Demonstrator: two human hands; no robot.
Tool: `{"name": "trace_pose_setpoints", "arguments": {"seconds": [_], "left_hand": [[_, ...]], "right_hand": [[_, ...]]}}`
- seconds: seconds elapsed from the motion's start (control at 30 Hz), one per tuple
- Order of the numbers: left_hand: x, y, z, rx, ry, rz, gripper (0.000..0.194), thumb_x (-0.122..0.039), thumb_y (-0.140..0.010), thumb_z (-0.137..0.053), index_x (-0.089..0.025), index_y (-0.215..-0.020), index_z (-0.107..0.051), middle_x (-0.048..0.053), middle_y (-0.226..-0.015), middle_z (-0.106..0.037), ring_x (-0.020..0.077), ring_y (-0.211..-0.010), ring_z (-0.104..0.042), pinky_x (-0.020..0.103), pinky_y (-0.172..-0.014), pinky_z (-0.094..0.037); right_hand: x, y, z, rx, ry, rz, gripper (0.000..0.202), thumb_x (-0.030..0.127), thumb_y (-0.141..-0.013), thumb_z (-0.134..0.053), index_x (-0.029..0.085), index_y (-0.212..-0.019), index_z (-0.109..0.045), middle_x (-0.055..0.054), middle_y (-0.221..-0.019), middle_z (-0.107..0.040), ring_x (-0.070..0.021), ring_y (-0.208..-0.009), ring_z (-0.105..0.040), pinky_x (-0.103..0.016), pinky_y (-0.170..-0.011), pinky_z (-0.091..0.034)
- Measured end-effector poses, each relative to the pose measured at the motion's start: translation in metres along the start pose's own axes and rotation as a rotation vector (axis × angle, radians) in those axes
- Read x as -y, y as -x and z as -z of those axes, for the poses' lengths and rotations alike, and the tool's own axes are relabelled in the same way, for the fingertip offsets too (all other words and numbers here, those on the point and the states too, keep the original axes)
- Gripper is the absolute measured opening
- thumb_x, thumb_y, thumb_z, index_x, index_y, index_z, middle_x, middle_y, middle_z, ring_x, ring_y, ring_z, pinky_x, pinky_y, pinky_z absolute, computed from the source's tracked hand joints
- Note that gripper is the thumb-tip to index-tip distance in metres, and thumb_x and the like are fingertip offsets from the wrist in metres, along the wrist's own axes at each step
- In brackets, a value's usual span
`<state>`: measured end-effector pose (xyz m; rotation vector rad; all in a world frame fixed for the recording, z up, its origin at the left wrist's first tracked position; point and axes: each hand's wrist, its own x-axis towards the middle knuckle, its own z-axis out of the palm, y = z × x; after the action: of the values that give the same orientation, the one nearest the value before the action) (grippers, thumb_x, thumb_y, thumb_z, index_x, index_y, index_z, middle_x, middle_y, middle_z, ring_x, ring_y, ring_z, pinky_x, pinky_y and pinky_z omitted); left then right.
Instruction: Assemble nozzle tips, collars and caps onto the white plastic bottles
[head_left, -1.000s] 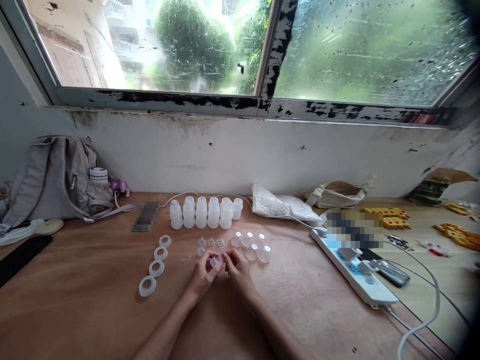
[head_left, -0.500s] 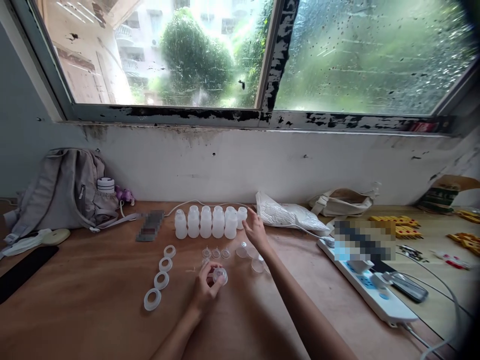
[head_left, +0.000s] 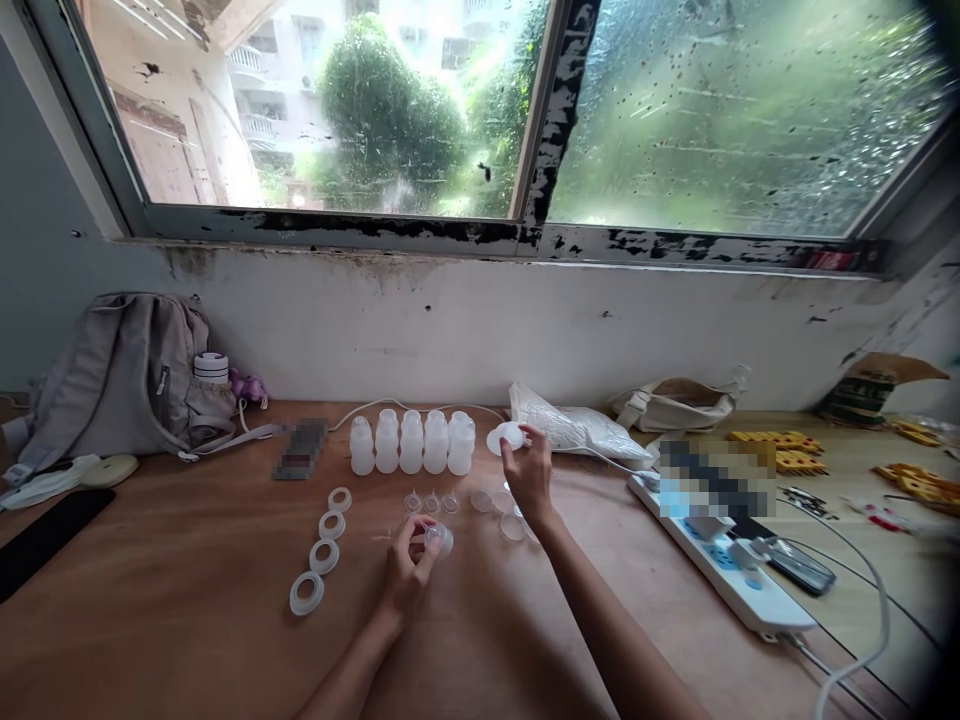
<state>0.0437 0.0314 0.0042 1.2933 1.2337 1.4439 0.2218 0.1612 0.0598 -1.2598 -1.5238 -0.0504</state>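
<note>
Frosted white bottles [head_left: 412, 443] stand in rows toward the back of the brown table. My right hand [head_left: 531, 470] holds one more white bottle [head_left: 506, 438], tipped on its side, right of the rows. Nearer the front, my left hand [head_left: 412, 562] pinches a clear ring with a nipple [head_left: 439, 540]. Small clear nipples [head_left: 431, 502] lie in a short row just behind it. Clear round caps [head_left: 513, 526] rest below my right hand. Several white rings [head_left: 324, 556] form a line on the left.
A grey backpack [head_left: 135, 380] sits at the left beside a black strip [head_left: 52, 545]. Behind my right hand lies a silvery plastic package [head_left: 577, 425]. A white power strip [head_left: 727, 565] with cables and yellow parts [head_left: 780, 452] are on the right.
My right hand has taken the rightmost bottle away from the rows, moved it slightly right and tipped it over. My left hand has hardly moved and keeps its clear ring.
</note>
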Motion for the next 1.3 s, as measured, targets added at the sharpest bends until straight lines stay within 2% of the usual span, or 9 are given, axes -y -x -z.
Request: {"name": "trace_pose_setpoints", "arguments": {"seconds": [0.07,0.17,0.23,0.37,0.53,0.67,0.87,1.03,1.3], "left_hand": [[0.000,0.000,0.000,-0.024,0.016,-0.003,0.021,-0.032,-0.076,-0.052,-0.017,-0.090,-0.053,0.006,-0.091,-0.057,0.0192,-0.083,-0.056,0.026,-0.067,-0.045],[0.000,-0.001,-0.001,-0.074,0.056,-0.007,0.022,-0.034,-0.076,-0.051,-0.017,-0.090,-0.053,0.006,-0.088,-0.057,0.0188,-0.081,-0.056,0.026,-0.068,-0.044],[-0.001,-0.001,-0.001,-0.108,0.072,-0.016,0.021,-0.034,-0.077,-0.050,-0.017,-0.090,-0.053,0.005,-0.087,-0.057,0.0185,-0.083,-0.055,0.026,-0.070,-0.043],[-0.001,-0.002,0.001,-0.151,0.075,-0.032,0.020,-0.034,-0.077,-0.049,-0.018,-0.089,-0.053,0.004,-0.086,-0.057,0.0178,-0.082,-0.054,0.026,-0.073,-0.042],[0.004,-0.005,0.002,-0.178,0.112,-0.019,0.022,-0.035,-0.077,-0.049,-0.017,-0.088,-0.054,0.005,-0.087,-0.057,0.0182,-0.082,-0.054,0.027,-0.071,-0.044],[0.006,-0.007,0.003,-0.210,0.194,0.016,0.022,-0.036,-0.077,-0.048,-0.018,-0.088,-0.054,0.004,-0.092,-0.054,0.0176,-0.084,-0.053,0.026,-0.066,-0.047],[0.006,-0.010,0.004,-0.282,0.314,0.063,0.023,-0.037,-0.076,-0.050,-0.018,-0.087,-0.055,0.002,-0.090,-0.055,0.0145,-0.078,-0.056,0.025,-0.064,-0.048],[0.006,-0.013,0.004,-0.377,0.408,0.135,0.026,-0.039,-0.072,-0.053,-0.019,-0.087,-0.053,0.001,-0.087,-0.057,0.0133,-0.074,-0.057,0.024,-0.061,-0.047],[0.002,-0.010,0.002,-0.332,0.330,0.078,0.024,-0.038,-0.072,-0.056,-0.017,-0.083,-0.053,0.001,-0.079,-0.056,0.0114,-0.069,-0.055,0.020,-0.059,-0.043]], "right_hand": [[0.013,0.020,0.017,-0.068,-0.085,0.053,0.037,0.031,-0.075,-0.052,0.017,-0.108,-0.040,-0.011,-0.104,-0.050,-0.0220,-0.091,-0.049,-0.037,-0.077,-0.041],[0.027,0.060,0.029,0.005,-0.174,0.059,0.039,0.029,-0.075,-0.054,0.018,-0.109,-0.039,-0.010,-0.099,-0.051,-0.0219,-0.087,-0.051,-0.037,-0.075,-0.043],[0.031,0.084,0.028,0.108,-0.210,0.057,0.039,0.028,-0.075,-0.054,0.019,-0.109,-0.039,-0.010,-0.096,-0.052,-0.0218,-0.085,-0.053,-0.037,-0.074,-0.044],[0.028,0.113,0.017,0.191,-0.294,0.048,0.043,0.026,-0.074,-0.055,0.020,-0.113,-0.036,-0.011,-0.102,-0.051,-0.0214,-0.085,-0.053,-0.039,-0.076,-0.045],[0.029,0.120,0.014,0.385,-0.359,0.011,0.055,0.026,-0.072,-0.058,0.020,-0.119,-0.031,-0.011,-0.107,-0.050,-0.0237,-0.093,-0.053,-0.039,-0.081,-0.045],[0.039,0.122,0.015,0.536,-0.392,-0.011,0.049,0.026,-0.071,-0.059,0.021,-0.115,-0.037,-0.009,-0.099,-0.055,-0.0232,-0.088,-0.056,-0.037,-0.077,-0.047],[0.039,0.116,0.020,0.538,-0.300,0.053,0.044,0.030,-0.071,-0.060,0.021,-0.111,-0.044,-0.009,-0.102,-0.055,-0.0253,-0.094,-0.053,-0.040,-0.079,-0.045],[0.033,0.117,0.018,0.472,-0.244,0.111,0.037,0.028,-0.066,-0.064,0.022,-0.100,-0.051,-0.007,-0.091,-0.057,-0.0250,-0.085,-0.054,-0.039,-0.072,-0.046],[0.035,0.118,0.016,0.431,-0.212,0.185,0.040,0.021,-0.069,-0.062,0.025,-0.107,-0.053,-0.008,-0.099,-0.055,-0.0251,-0.092,-0.050,-0.040,-0.079,-0.043]]}}
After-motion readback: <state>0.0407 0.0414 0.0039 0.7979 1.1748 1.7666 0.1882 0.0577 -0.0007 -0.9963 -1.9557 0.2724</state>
